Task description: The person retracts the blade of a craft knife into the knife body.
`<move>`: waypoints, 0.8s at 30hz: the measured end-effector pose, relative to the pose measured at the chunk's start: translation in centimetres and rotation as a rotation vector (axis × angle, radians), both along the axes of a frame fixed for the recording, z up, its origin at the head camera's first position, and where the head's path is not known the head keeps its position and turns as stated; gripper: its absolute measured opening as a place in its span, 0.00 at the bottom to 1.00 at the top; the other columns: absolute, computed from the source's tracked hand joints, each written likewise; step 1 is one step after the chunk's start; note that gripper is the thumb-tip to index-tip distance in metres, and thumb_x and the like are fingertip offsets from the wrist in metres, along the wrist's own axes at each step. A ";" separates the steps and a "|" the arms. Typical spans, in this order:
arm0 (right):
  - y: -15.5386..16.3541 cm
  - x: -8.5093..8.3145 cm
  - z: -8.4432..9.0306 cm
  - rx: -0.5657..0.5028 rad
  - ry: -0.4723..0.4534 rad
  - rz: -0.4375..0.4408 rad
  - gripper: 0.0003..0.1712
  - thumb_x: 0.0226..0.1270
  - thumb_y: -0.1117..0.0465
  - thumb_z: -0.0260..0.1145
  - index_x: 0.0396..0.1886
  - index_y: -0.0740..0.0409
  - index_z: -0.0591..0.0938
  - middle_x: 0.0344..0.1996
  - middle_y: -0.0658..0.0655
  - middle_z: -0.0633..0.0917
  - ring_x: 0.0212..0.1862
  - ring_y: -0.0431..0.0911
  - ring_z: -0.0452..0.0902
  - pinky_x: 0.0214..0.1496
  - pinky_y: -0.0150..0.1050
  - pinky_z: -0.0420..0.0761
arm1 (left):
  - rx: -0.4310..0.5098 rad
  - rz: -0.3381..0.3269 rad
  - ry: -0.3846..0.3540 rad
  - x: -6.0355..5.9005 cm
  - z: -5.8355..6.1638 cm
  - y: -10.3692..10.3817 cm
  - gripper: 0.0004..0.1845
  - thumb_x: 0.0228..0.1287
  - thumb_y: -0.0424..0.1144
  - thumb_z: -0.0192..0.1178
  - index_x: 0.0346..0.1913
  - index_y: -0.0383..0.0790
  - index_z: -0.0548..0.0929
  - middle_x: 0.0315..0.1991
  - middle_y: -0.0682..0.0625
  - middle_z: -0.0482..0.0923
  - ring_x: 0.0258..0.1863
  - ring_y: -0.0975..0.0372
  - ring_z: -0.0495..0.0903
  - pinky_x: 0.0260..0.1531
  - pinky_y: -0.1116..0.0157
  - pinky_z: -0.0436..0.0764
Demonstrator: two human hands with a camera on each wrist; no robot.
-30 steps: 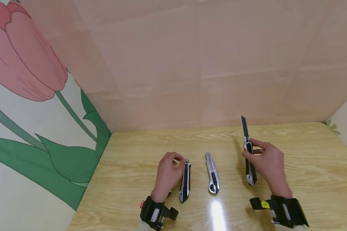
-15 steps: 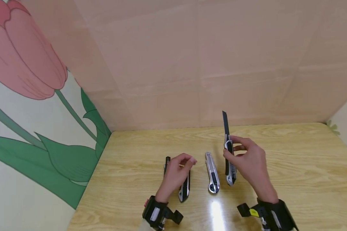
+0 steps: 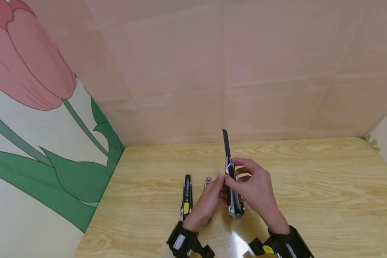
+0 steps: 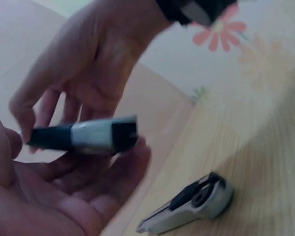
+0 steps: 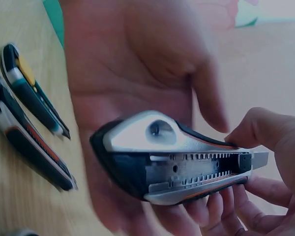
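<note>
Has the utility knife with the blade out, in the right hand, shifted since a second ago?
Yes. The utility knife in the right hand has moved left along the wooden table, and is now above the silver knife lying there, meeting the left hand.

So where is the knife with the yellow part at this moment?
In the head view, the knife with the yellow part lies on the table, at the far left of the knives, just left of the left hand.
</note>
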State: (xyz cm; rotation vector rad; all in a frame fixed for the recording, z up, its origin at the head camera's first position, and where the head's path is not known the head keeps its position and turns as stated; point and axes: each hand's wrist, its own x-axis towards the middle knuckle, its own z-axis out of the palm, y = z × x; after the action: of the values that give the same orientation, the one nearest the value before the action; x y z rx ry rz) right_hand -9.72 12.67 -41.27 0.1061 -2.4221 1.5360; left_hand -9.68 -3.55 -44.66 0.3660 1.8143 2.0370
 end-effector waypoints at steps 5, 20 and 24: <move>-0.5 0.2 0.1 -0.013 -0.031 -0.003 0.27 0.59 0.50 0.81 0.57 0.50 0.86 0.43 0.53 0.86 0.38 0.48 0.84 0.36 0.32 0.84 | 0.059 -0.082 0.046 0.3 -0.4 0.6 0.38 0.82 0.64 0.25 0.62 0.41 0.78 0.38 0.34 0.84 0.33 0.50 0.87 0.35 0.58 0.88; -1.4 0.4 0.1 -0.175 -0.076 0.191 0.20 0.71 0.56 0.72 0.58 0.54 0.79 0.42 0.52 0.89 0.44 0.49 0.81 0.50 0.41 0.79 | 0.248 -0.001 0.005 1.2 -0.5 1.5 0.35 0.81 0.65 0.20 0.70 0.50 0.69 0.22 0.46 0.73 0.06 0.61 0.71 0.02 0.63 0.72; -1.9 0.8 0.3 -0.292 -0.178 0.303 0.17 0.79 0.51 0.63 0.57 0.58 0.80 0.43 0.55 0.89 0.43 0.48 0.84 0.48 0.40 0.84 | 0.284 0.041 -0.015 1.4 0.0 1.7 0.36 0.79 0.68 0.24 0.64 0.47 0.73 0.19 0.46 0.73 0.06 0.61 0.71 0.01 0.61 0.71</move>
State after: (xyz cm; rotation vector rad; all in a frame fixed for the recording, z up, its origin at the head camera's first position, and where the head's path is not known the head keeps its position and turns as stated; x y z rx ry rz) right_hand -8.96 10.81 -40.94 0.3012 -2.3620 2.0991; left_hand -8.32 -1.87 -44.70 0.3929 1.5357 2.3254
